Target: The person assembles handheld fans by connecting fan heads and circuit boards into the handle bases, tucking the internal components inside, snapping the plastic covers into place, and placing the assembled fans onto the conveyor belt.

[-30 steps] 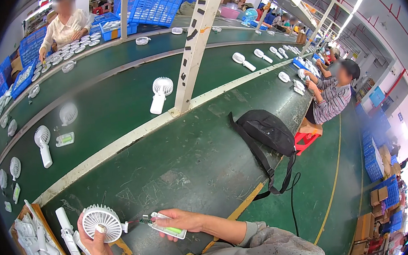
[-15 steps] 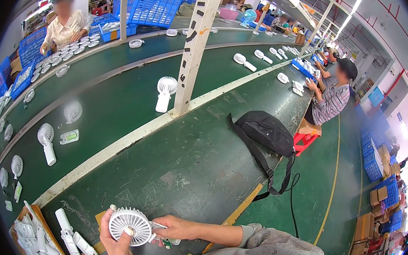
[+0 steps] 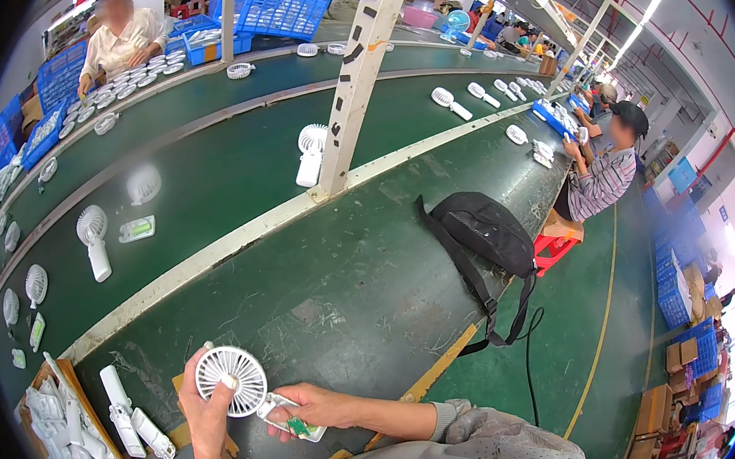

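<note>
My left hand [image 3: 201, 400] grips the round white head of a small handheld fan [image 3: 244, 370], its thumb pressed on the hub. Below the grille, my right hand [image 3: 311, 407] closes on the fan's opened handle [image 3: 273, 405], where a small green circuit board [image 3: 297, 426] shows. Part of the handle is hidden by the right fingers. Left of my hands, several white handle shells [image 3: 121, 413] lie on the green bench. Beside them stands a cardboard box [image 3: 73, 378] filled with white plastic parts [image 3: 73, 439].
Beyond a pale rail, white fans [image 3: 94, 240] lie on a green conveyor [image 3: 215, 190]. A black bag [image 3: 483, 232] with straps rests on the bench to the right. A pale post [image 3: 360, 90] rises at the rail. One person [image 3: 608, 165] sits at right; another [image 3: 120, 46] works far left.
The fan head has turned in my hands, and the handle with its circuit board now shows more plainly. My view has shifted slightly; conveyor fans appear further right.
</note>
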Motion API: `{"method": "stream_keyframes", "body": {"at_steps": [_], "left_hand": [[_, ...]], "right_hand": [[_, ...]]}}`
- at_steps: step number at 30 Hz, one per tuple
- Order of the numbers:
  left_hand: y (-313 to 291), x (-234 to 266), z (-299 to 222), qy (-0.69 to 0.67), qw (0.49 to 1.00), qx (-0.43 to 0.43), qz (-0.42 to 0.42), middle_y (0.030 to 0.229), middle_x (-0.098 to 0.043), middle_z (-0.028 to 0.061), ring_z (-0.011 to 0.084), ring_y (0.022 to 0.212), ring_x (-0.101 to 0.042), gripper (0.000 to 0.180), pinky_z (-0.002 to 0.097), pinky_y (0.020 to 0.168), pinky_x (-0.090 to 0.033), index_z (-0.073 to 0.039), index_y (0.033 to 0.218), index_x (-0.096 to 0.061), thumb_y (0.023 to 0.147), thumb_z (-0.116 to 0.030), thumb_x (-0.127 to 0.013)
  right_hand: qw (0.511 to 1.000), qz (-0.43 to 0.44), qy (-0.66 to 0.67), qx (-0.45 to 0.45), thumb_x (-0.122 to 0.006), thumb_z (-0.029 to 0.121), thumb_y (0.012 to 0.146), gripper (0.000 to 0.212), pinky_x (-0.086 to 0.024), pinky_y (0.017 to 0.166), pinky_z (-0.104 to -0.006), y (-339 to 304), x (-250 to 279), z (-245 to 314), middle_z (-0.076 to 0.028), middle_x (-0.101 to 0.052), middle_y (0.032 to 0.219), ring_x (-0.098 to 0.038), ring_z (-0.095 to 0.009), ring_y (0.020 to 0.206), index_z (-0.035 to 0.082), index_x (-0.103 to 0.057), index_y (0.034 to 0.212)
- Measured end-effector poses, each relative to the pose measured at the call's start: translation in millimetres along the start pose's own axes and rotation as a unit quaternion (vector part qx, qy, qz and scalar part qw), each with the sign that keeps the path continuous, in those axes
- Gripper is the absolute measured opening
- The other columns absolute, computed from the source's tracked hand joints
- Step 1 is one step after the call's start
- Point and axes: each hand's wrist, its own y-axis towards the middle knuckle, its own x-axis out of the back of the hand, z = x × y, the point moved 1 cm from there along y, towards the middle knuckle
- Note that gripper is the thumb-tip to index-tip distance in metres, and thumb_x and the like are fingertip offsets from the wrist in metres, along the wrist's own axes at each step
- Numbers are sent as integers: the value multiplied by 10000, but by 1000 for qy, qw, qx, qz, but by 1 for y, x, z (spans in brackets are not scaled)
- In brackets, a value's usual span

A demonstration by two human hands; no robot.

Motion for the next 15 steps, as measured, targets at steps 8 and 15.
{"method": "stream_keyframes", "body": {"at_steps": [8,15], "left_hand": [[13,12,1,65,996,-41,-54,1007,-597,94,144,904,-573,515,276,839,-448,43,1187,-481,724,-128,-628],[26,-9,9,25,999,-17,-13,1023,-602,71,115,912,-567,488,258,821,-453,26,1215,-474,766,-68,-642]], "right_hand": [[989,-62,120,-60,-513,263,919,251,-538,640,-282,9,12,-6,-103,-623,918,-625,-152,724,56,-522,1060],[990,-141,-6,-10,-432,117,937,190,-534,684,-275,-5,13,11,-130,-624,932,-633,-174,760,14,-507,1077]]}}
